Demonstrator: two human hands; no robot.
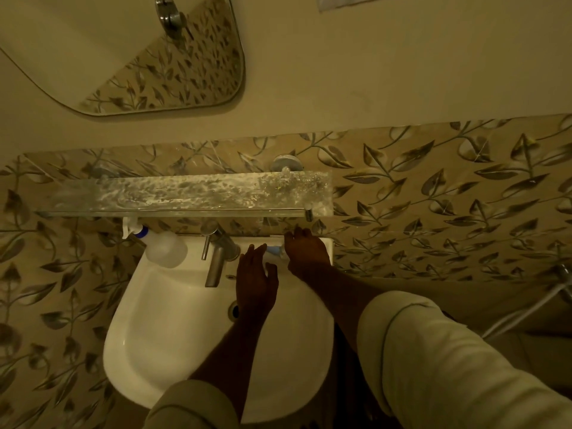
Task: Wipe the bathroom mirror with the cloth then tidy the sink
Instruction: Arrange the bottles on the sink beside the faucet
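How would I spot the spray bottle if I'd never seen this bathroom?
Find the white sink under the glass shelf. On its back left corner, left of the metal tap, lies the spray bottle: translucent white, on its side, with a blue collar and white trigger.

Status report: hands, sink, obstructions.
Both hands at sink back ledge: left hand open, right hand on small blue-tipped item. Grip unclear. Spray bottle beside faucet.

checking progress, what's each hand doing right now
Left hand: open, fingers spread, holding nothing.
Right hand: over a small blue-capped item; grip cannot be told.
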